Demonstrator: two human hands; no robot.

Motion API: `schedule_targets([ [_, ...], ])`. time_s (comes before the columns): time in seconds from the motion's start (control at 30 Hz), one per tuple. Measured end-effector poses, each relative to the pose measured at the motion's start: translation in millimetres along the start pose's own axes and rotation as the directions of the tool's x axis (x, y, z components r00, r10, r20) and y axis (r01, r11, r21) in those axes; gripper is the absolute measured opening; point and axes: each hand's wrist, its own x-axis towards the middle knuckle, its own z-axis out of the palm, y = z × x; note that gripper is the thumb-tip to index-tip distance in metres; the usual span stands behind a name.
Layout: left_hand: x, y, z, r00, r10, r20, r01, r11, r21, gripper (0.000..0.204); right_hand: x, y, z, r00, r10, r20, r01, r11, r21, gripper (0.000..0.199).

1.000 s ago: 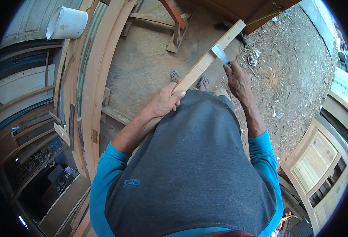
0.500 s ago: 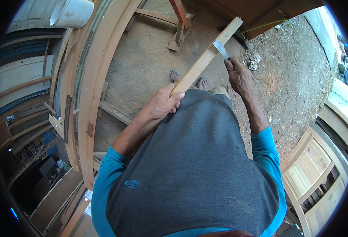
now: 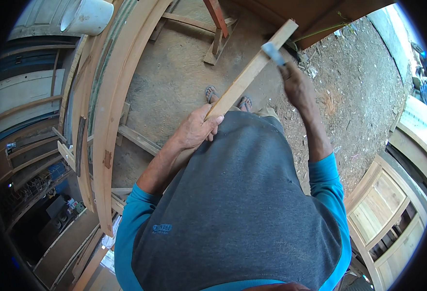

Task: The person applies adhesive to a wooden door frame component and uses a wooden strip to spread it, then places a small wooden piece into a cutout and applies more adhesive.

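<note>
My left hand (image 3: 197,127) is closed around the near end of a long, narrow wooden board (image 3: 249,72), with the thumb lying over its top face. The board slants away from my lap toward the far right. In my right hand (image 3: 298,88) is a putty knife (image 3: 274,54), its flat, pale blade resting on or just over the board's right edge near the far end. Motion blurs the blade and fingers, so exact contact is unclear. The handle is mostly hidden in my fist.
Long planks (image 3: 114,114) lean along my left, with a white bucket (image 3: 88,17) at their top. A wooden trestle (image 3: 214,46) stands ahead, beside a brown panel (image 3: 320,17). Wood shavings litter the ground at right, near a panelled wooden door (image 3: 380,203).
My right hand has moved slightly forward and right, and the putty knife's blade sits a little farther up the board. My left hand keeps its hold on the board.
</note>
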Motion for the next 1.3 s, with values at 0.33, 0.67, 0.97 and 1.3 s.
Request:
schedule_targets([
  [0.33, -5, -6, 4, 1.0, 0.006, -0.03, -0.009, 0.994, -0.106, 0.036, -54, -46, -7, 0.914, -0.347, 0.211, 0.342, 0.938, 0.06, 0.034],
  [0.67, -13, -8, 16, 0.999, -0.021, -0.026, 0.02, 0.999, -0.036, 0.035, -15, -1, -1, 0.996, -0.087, -0.026, 0.088, 0.994, 0.062, 0.033],
  [0.97, -14, -1, 2, 0.984, 0.071, 0.164, 0.009, 0.897, -0.443, 0.044, -5, 5, -34, 0.968, 0.061, -0.245, 0.024, 0.943, 0.332, 0.054],
  [1.3, -6, 1, 3, 0.989, 0.016, 0.149, 0.059, 0.87, -0.49, 0.045, -56, -54, -5, 0.871, -0.473, 0.13, 0.452, 0.877, 0.163, 0.031],
])
